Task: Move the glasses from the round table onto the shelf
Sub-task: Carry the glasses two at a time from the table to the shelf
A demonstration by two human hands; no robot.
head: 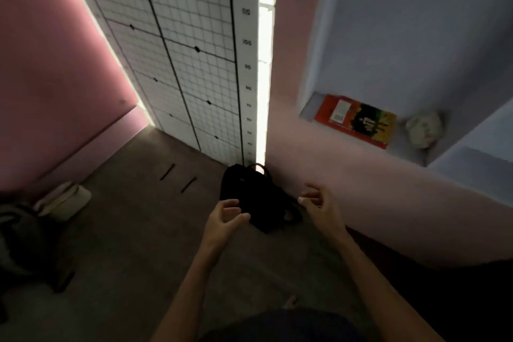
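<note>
Neither the glasses nor the round table show in the head view. My left hand [226, 216] is held out low in front of me, fingers curled and apart, holding nothing. My right hand [319, 203] is beside it, also loosely curled with nothing in it. The shelf [399, 147] is a recessed niche in the pale wall at the upper right, well above and to the right of both hands. On it lie an orange book [355, 121] and a crumpled pale object [423, 126].
A black bag [255, 197] stands on the floor against the wall, just beyond my hands. A white gridded panel [188, 64] with a number scale leans in the corner. A pale bag [65, 200] and dark clutter [19, 244] lie at the left.
</note>
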